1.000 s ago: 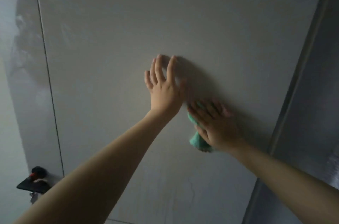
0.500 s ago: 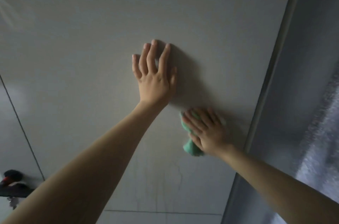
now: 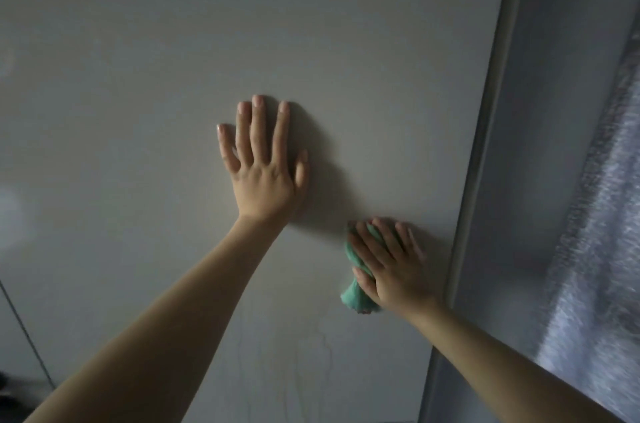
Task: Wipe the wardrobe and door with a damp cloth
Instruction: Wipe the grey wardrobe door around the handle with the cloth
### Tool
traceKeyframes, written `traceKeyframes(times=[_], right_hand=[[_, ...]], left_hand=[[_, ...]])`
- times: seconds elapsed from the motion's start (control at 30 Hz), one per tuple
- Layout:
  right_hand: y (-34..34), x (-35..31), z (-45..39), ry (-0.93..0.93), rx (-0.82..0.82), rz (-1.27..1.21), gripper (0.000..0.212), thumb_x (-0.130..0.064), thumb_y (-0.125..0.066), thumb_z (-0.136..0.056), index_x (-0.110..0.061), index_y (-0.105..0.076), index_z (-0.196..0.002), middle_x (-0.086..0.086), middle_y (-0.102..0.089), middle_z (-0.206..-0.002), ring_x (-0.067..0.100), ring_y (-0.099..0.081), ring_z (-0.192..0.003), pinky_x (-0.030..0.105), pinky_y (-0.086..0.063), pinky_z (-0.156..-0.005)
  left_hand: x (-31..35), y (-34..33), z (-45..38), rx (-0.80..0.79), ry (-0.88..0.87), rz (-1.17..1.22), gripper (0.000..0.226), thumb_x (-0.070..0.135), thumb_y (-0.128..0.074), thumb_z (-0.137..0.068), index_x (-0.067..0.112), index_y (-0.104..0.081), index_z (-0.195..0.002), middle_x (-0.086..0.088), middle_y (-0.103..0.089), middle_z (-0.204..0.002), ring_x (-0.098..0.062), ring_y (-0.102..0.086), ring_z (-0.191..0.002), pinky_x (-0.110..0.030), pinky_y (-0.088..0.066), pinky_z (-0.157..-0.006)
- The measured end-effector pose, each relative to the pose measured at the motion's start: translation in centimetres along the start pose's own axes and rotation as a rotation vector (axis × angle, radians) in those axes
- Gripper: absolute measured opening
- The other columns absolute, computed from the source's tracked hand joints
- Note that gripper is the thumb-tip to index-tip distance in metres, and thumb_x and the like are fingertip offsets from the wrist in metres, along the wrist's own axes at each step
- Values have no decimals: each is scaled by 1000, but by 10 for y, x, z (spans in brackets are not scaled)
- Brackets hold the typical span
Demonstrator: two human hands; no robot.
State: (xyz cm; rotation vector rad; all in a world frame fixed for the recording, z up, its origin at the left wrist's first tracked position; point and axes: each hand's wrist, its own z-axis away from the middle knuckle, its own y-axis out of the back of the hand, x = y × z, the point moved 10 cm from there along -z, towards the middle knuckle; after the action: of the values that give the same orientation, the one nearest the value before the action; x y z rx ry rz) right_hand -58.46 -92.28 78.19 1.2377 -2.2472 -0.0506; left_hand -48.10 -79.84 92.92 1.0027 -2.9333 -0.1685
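My right hand (image 3: 391, 266) is nearest to me; its fingers curl around the green cloth (image 3: 356, 287) and press it on the pale door panel (image 3: 346, 41), near its right edge strip (image 3: 485, 145). Higher on the panel, my left hand (image 3: 263, 176) lies flat, fingers straight and spread, holding nothing.

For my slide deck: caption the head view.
Left hand flat on the panel while right hand presses a green cloth near its edge.
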Motion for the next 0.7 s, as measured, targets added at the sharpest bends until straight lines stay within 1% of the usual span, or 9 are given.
traceKeyframes(times=[0.07, 0.1, 0.17, 0.23, 0.3, 0.37, 0.5, 0.6, 0.7], right_hand=[[2, 3, 1, -11, -11, 5, 61, -39, -47, -88, -25, -31, -146, -4, -35, -146, 21, -22, -139, 41, -9, -117], [8, 10, -10, -62, 8, -13, 60, -39, -43, -91, -26, -29, -147, -4, -34, -148, 21, -22, -140, 41, -8, -117], [23, 33, -40, -238, 90, -52, 56, -37, -36, -96, -20, -28, -149, -1, -31, -153, 25, -25, -140, 44, -10, -117], [32, 50, -59, -374, 161, -80, 55, -35, -37, -96, -12, -32, -146, 5, -34, -151, 30, -28, -139, 47, -13, -117], [27, 50, -52, -455, 184, -90, 55, -35, -35, -97, -9, -34, -145, 11, -37, -150, 34, -27, -139, 48, -12, -117], [11, 33, -18, -531, 137, -107, 55, -37, -30, -98, -11, -30, -147, 14, -33, -148, 36, -24, -138, 47, -8, -118], [-14, -5, 39, -548, -5, -151, 49, -38, -28, -101, -15, -24, -144, 15, -31, -144, 42, -30, -130, 46, -8, -117], [0, -3, 13, -471, 41, -160, 48, -36, -27, -100, -14, -27, -143, 13, -30, -145, 38, -26, -133, 43, -4, -118], [11, 13, -32, -468, 104, -115, 53, -36, -27, -99, -17, -21, -148, 8, -27, -149, 32, -18, -140, 44, -5, -118]], left_hand=[[0, 2, -1, 5, 1, -2, 61, 38, -44, -92, 11, -33, -146, -23, -31, -150, -33, -15, -140, -49, -1, -114], [0, 2, -1, 8, 2, 0, 61, 38, -44, -92, 11, -33, -146, -23, -31, -150, -33, -15, -140, -49, -1, -115], [1, 3, -1, 12, -2, 2, 60, 38, -43, -93, 11, -33, -146, -24, -31, -150, -34, -15, -140, -49, -1, -115], [2, 3, -2, 11, -4, 4, 59, 37, -42, -94, 10, -33, -146, -24, -31, -150, -34, -15, -140, -50, -2, -115], [2, 1, -2, 5, -5, 7, 59, 37, -42, -94, 10, -34, -145, -24, -30, -150, -34, -15, -140, -52, -5, -115], [2, 1, -1, -14, 2, 26, 59, 37, -43, -94, 9, -34, -146, -24, -29, -150, -35, -16, -140, -55, -8, -114], [6, 7, -3, -43, -11, 73, 58, 33, -47, -94, 8, -37, -145, -25, -29, -150, -40, -21, -140, -55, -9, -115], [5, 12, 0, -50, -14, 92, 55, 29, -49, -93, 9, -39, -144, -27, -30, -149, -41, -23, -140, -53, -9, -116], [7, 11, 18, -62, -18, 111, 54, 27, -51, -93, 9, -42, -143, -27, -32, -147, -40, -24, -139, -54, -11, -116]])
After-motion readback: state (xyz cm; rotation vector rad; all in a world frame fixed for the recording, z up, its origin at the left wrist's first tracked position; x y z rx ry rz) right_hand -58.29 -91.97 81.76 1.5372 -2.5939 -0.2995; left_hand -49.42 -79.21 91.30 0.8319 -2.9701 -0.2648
